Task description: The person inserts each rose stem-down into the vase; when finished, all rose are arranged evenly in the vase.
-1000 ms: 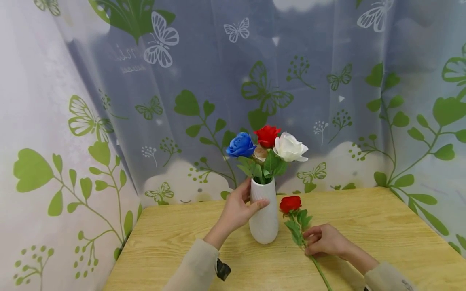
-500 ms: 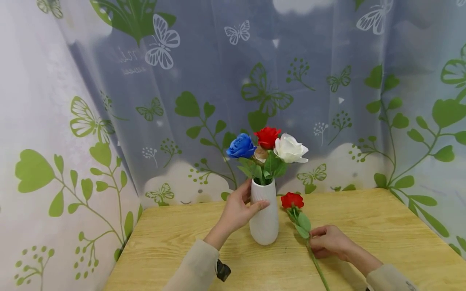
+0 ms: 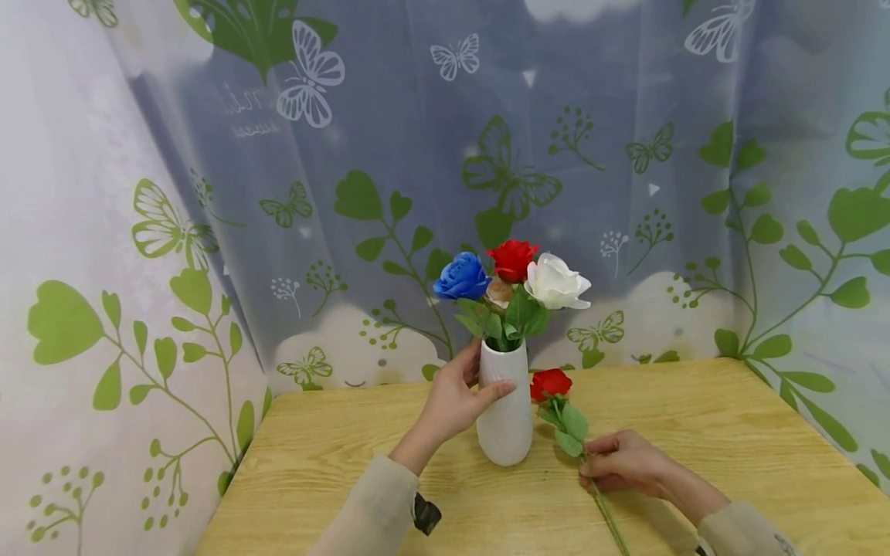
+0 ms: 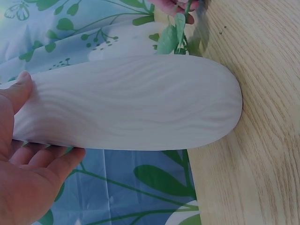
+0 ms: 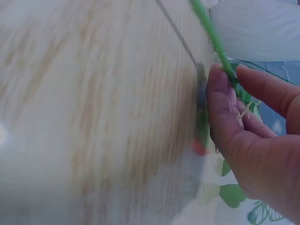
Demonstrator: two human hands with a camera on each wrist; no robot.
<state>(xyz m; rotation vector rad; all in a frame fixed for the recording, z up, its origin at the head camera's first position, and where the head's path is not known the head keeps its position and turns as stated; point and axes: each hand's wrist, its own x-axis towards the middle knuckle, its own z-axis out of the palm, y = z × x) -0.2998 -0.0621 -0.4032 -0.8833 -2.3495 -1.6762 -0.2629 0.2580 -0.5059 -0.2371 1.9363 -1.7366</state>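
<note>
A white ribbed vase stands upright on the wooden table, and my left hand grips its upper part, thumb across the front. The left wrist view shows the fingers curled round the vase. Out of its mouth rise a blue rose, a red rose, a white rose and a beige rose partly hidden behind leaves. To the right of the vase, my right hand pinches the stem of another red rose between thumb and fingers. Its green stem crosses the fingertips in the right wrist view.
The light wooden table extends to both sides of the hands. Behind it hangs a patterned curtain with butterflies and leaves, close to the table's back edge. A black strap shows at the left sleeve.
The red rose in my right hand turns on its stem, so its leaves face differently, and its head shifts slightly right and then back left. My left hand and the vase stay in place.
</note>
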